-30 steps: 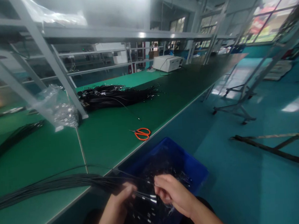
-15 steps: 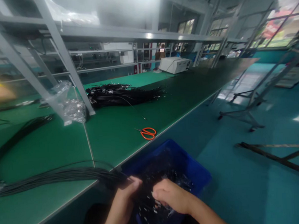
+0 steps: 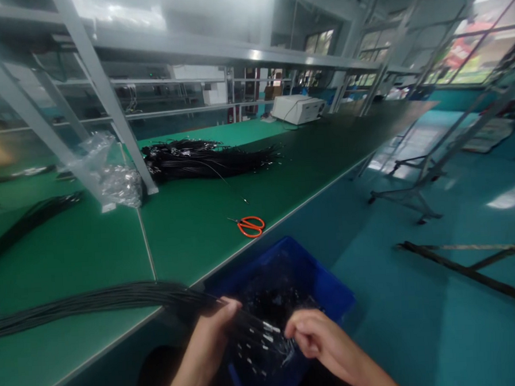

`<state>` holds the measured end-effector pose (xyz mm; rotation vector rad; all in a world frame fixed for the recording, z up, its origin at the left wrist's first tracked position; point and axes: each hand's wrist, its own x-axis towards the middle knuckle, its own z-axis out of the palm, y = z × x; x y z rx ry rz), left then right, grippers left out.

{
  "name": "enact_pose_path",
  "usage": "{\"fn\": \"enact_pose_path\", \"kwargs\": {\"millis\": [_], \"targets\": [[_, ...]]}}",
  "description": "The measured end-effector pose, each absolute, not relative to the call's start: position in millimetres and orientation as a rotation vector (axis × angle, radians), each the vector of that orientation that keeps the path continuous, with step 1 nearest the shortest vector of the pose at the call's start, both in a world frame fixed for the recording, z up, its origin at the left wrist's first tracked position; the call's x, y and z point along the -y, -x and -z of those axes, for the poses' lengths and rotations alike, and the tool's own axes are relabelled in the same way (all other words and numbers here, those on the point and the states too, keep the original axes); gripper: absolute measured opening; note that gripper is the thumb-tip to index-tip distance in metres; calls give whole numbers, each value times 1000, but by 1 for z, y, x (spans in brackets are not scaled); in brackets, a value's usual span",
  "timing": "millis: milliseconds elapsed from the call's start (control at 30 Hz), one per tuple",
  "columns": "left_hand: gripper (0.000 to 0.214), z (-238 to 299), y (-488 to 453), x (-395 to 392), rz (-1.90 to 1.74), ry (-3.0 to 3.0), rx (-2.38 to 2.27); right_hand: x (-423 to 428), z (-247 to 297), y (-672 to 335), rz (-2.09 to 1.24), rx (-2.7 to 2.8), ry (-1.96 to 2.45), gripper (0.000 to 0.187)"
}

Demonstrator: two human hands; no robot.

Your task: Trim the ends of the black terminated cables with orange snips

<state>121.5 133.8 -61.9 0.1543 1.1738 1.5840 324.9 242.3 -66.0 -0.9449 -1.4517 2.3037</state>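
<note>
My left hand [image 3: 213,336] grips a bundle of thin black cables [image 3: 94,302] that stretches left across the green bench [image 3: 186,231]. The bundle's metal-tipped ends [image 3: 265,334] fan out past my fingers over a blue bin [image 3: 327,287] below the bench edge. My right hand [image 3: 319,339] is just right of those ends, fingers curled and pinched at the tips of the cables; what it pinches is too small to make out. Small dark parts lie inside the bin.
Orange-handled scissors [image 3: 250,225] lie near the bench edge. A pile of black cables [image 3: 204,158] sits farther back, beside a clear plastic bag [image 3: 110,177] against a grey frame post [image 3: 101,92]. A white box [image 3: 298,107] stands far back. A trolley frame [image 3: 408,191] stands on the teal floor.
My right hand has drawn a little to the right, away from my left hand, and the cable ends show between them. The view shifted slightly.
</note>
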Motion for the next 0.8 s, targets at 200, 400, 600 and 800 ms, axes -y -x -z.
{"fn": "enact_pose_path", "kwargs": {"millis": [200,400,600,800], "targets": [[13,54,-126,-134,-1600,-125,-1181,-220,74,-298,-2341,1478,965,8],[17,51,-138,-122,-1599,-105,-1181,-210,74,-292,-2316,1545,1067,9],[16,58,-138,-119,-1611,-86,-1245,-201,61,-304,-2151,1658,1160,18],[17,60,-138,-120,-1615,-48,-1268,-201,54,-323,-2186,1476,1149,15]]}}
